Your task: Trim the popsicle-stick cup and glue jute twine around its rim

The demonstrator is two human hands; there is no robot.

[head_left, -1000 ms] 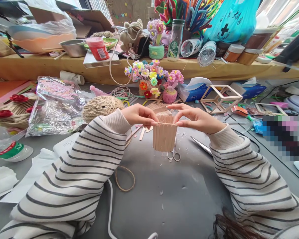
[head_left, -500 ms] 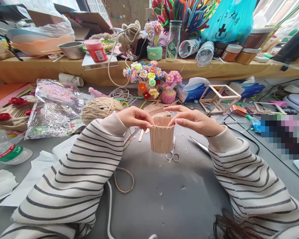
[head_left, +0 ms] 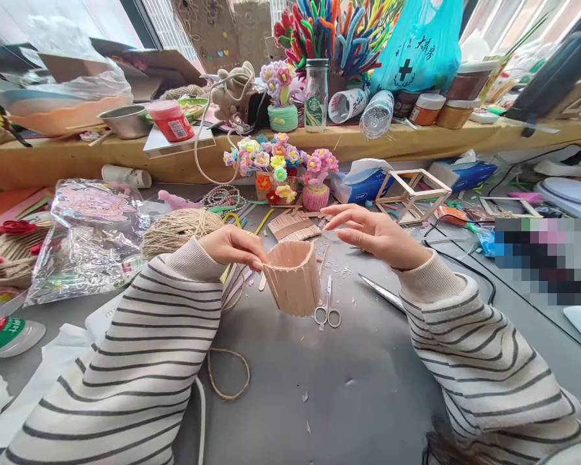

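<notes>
Cluttered grey craft surface. Left hand pinches the rim of the stick cup, tilting its mouth into view above the surface; right hand hovers apart, fingers spread, gripping nothing. Small scissors lie beside.

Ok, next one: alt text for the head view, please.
A person's left hand pinches the rim of a small cup of craft sticks, tilted above a grey table, while the right hand hovers open beside it. Small scissors, a ball of jute twine and pipe-cleaner flower pots lie around.
</notes>
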